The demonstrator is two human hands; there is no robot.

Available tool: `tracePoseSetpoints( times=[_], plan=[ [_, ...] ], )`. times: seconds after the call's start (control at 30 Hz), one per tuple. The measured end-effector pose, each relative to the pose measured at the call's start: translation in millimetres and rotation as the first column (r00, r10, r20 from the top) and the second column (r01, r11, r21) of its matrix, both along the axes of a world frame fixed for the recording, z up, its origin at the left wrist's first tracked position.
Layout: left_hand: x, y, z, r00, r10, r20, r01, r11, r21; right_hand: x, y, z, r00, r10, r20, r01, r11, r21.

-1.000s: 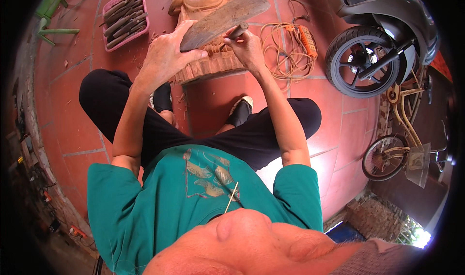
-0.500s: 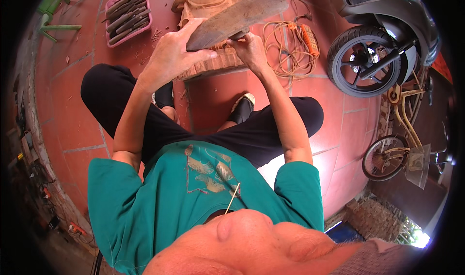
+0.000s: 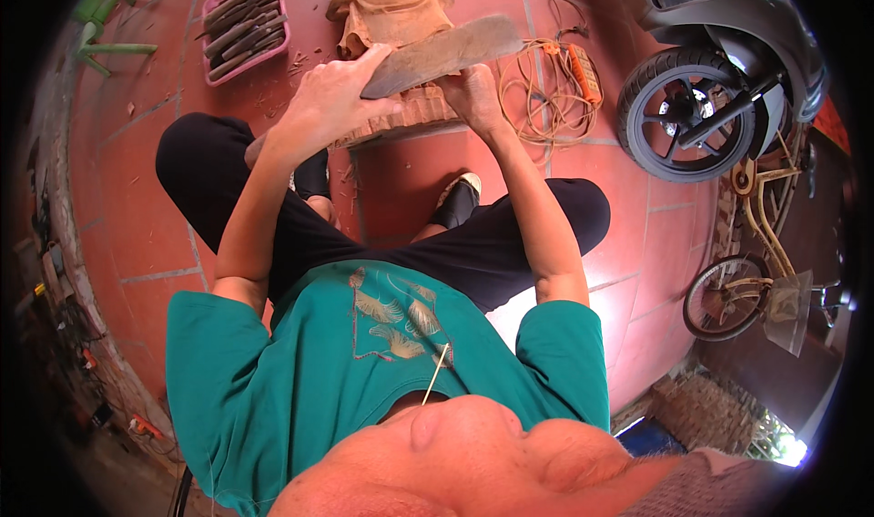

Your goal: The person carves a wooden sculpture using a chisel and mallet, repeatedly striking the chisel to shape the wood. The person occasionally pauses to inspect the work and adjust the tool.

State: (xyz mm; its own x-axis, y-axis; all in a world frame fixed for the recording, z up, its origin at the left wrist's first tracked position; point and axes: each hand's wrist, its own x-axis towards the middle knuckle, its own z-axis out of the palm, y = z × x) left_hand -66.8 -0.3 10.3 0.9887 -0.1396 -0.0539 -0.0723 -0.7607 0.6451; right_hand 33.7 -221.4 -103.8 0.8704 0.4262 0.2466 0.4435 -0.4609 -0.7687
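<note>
A long grey-brown slab that looks like a worn sharpening stone (image 3: 446,55) is held tilted in front of me, its right end higher. My left hand (image 3: 330,100) grips its left end, thumb on the near side and fingers behind. Closed under the slab's right half is my right hand (image 3: 475,100); what its fingers hold is hidden now. Beyond both hands stands a carved wooden figure (image 3: 390,5) with draped folds. Its rough, chiselled base (image 3: 401,124) shows just below the slab.
A pink basket (image 3: 286,27) of carving tools (image 3: 241,33) lies at the far left, near a green stool (image 3: 114,49). On the right are a coiled cable (image 3: 528,107), an orange power strip (image 3: 583,76), a scooter wheel (image 3: 683,114) and a bicycle (image 3: 726,297). Shavings dot the tiles.
The slab has dropped nearer and swung slightly left at its right end, tilting less. A small dark piece seen at my right fingers before is now hidden.
</note>
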Motion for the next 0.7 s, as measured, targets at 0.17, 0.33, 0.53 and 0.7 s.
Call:
tracePoseSetpoints(
  times=[0.17,0.33,0.53,0.7],
  plan=[
    [-2.5,6.8,-6.6,0.989,0.018,0.147,-0.032,0.995,0.098,-3.3,-5.2,-2.2,0.996,-0.036,-0.083,0.042,0.996,0.073],
    [0.3,12.6,-14.8,0.975,0.058,0.215,-0.072,0.996,0.057,0.5,1.8,1.6,0.994,-0.078,-0.077,0.09,0.981,0.171],
    [-0.2,8.6,-6.0,0.985,0.077,0.152,-0.079,0.997,0.005,12.4,4.4,6.9,0.985,-0.124,-0.12,0.134,0.988,0.073],
    [2.2,9.9,-8.2,0.979,0.092,0.182,-0.087,0.996,-0.035,11.0,7.7,7.3,0.986,-0.126,-0.114,0.13,0.991,0.035]
  ],
)
